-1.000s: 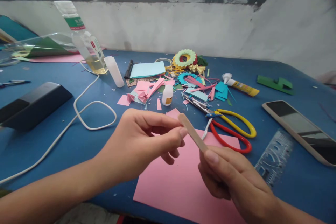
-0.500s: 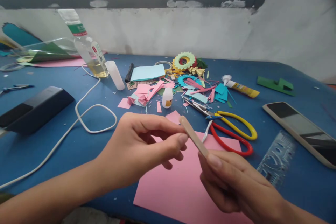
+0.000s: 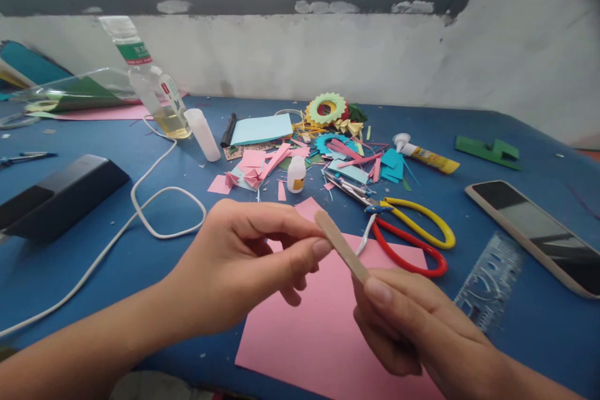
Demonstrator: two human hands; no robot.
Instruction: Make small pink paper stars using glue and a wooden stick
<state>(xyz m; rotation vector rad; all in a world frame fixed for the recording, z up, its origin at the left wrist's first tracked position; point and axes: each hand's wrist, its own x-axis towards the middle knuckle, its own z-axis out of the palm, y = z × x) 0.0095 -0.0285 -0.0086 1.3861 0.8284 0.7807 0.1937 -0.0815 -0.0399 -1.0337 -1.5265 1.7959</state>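
Note:
A flat wooden craft stick (image 3: 341, 245) is held above a pink paper sheet (image 3: 309, 331) on the blue table (image 3: 94, 262). My right hand (image 3: 412, 325) grips the stick's lower end between thumb and fingers. My left hand (image 3: 248, 262) pinches the stick's upper end with thumb and forefinger, the other fingers curled under. Both hands hover over the near edge of the sheet.
Yellow and red scissors (image 3: 412, 240) lie just beyond the sheet. A small glue bottle (image 3: 296, 174), paper scraps (image 3: 262, 162), a glue tube (image 3: 426, 155), a phone (image 3: 534, 231), a clear ruler (image 3: 490, 281), a plastic bottle (image 3: 150, 87), a white cable (image 3: 154, 200) and a black box (image 3: 56, 190) lie around.
The hands and stick have stayed almost still, shifting only slightly left and down in view. The grip on the stick is the same.

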